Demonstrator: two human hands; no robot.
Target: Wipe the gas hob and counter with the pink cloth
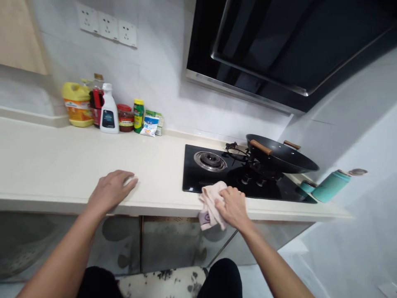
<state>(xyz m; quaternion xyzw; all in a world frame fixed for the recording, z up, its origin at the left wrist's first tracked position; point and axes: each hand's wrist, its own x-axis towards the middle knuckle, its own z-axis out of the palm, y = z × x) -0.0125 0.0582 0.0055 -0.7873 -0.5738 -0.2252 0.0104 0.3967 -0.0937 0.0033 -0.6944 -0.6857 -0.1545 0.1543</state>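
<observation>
My right hand (232, 205) grips a pale pink cloth (212, 196) at the front edge of the black gas hob (198, 178). Part of the cloth lies on the glass, and a corner with a purple patch hangs over the counter edge. To the left, my left hand (111, 190) rests on the white countertop (158, 165), holding nothing. Its thumb is apart from the slightly bent fingers. The left burner (210, 160) is bare, and its loose pan support (237, 154) lies behind it, beside the wok.
A black wok (282, 155) with wooden handles sits on the right burner. A teal canister (331, 186) stands at the right end. Along the wall are a yellow jug (77, 105), a white spray bottle (109, 111), jars and packets. The range hood (263, 49) hangs low above.
</observation>
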